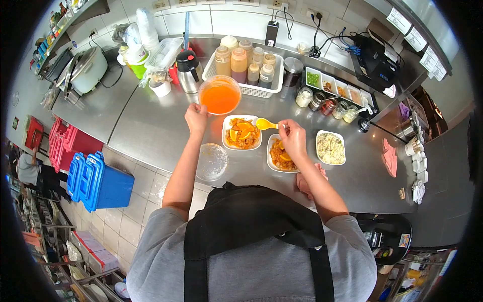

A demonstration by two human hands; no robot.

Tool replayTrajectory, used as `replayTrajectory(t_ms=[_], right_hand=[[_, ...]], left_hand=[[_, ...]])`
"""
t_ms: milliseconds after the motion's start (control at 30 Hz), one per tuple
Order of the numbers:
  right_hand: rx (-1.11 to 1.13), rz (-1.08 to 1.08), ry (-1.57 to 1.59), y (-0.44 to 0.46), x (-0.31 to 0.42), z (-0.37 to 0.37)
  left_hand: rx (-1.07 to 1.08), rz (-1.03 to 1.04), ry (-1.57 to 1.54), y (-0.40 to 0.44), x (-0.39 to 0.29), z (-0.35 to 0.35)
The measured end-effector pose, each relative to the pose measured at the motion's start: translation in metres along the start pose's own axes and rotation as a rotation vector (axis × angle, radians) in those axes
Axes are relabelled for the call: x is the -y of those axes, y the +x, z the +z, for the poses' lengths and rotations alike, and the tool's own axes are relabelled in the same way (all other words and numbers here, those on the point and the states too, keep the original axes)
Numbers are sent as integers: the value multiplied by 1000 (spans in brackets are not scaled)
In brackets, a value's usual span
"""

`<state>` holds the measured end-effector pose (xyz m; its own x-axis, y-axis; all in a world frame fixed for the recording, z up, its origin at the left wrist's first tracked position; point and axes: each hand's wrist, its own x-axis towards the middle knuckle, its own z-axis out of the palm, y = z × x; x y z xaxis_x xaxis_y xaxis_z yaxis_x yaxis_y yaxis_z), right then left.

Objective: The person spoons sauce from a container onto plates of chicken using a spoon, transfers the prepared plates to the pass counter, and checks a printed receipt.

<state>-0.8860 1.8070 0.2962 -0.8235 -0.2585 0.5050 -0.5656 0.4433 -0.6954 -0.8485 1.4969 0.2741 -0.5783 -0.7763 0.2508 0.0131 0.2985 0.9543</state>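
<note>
My left hand grips the rim of a clear round tub of orange sauce, fingers closed. In my right hand is the handle of a yellow spoon, whose bowl is over the right edge of a white dish of orange-coated food topped with orange slices. A second such dish is partly covered by my right hand and forearm. Further right is a white dish of pale, green-flecked food. A clear round lid lies beside my left forearm.
Behind the dishes, a white basket holds squeeze bottles, beside a steel jug. Small jars and a topping tray stand at the back right. Pink cloths lie on the counter. A person in grey stands far left.
</note>
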Motion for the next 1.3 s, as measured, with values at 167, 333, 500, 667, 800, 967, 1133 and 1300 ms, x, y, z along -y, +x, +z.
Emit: replayTrajectory(t_ms=[167,333,500,667,800,967,1133,1300], right_hand=[[57,297,217,6,-34,6],[78,478,554,38,-12,-8],[-16,269,442,63,7,21],[-42,64,140,66,18,46],[18,257,404,66,-5,62],[93,610,765,65,-4,42],[96,667,843,65,-6,36],[104,637,797,63,3,23]], left_hand=[[26,32,81,-1,1,2],[73,30,41,-12,-3,6],[92,57,61,-20,-11,17],[118,74,-27,-28,-26,27],[162,71,1,-30,-41,29],[202,62,64,-25,-37,32],[174,53,26,-20,-27,34],[134,54,152,-5,-14,23]])
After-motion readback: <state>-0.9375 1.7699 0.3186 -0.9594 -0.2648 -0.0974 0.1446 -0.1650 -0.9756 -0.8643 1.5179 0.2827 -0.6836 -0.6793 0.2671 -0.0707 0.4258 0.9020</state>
